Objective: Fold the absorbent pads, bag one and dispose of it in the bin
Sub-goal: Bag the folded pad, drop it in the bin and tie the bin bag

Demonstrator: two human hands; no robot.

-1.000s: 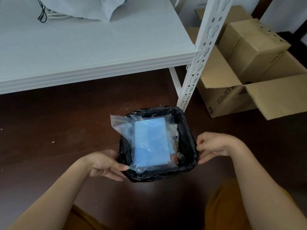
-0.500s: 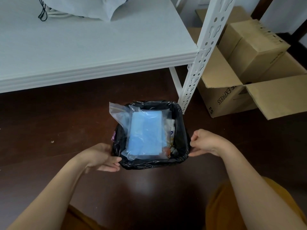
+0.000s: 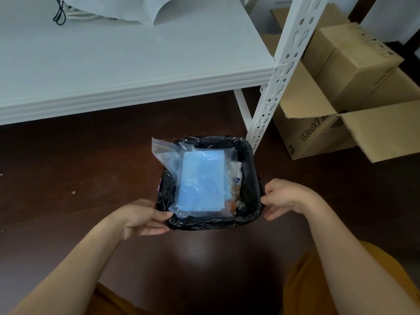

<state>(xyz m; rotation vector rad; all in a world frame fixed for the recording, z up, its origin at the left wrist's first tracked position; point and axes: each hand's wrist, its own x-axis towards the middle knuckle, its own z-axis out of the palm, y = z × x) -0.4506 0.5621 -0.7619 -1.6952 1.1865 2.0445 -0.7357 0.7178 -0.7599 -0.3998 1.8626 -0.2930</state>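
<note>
I see the bagged pad (image 3: 201,184) lying in the bin (image 3: 254,176) between my hands, long axis pointing away from me; left hand (image 3: 142,218) and right hand (image 3: 285,197) grip the rim.

Bin (image 3: 248,218) mouth blocked by bagged pad (image 3: 201,184); shelf post (image 3: 276,87) close behind.
</note>
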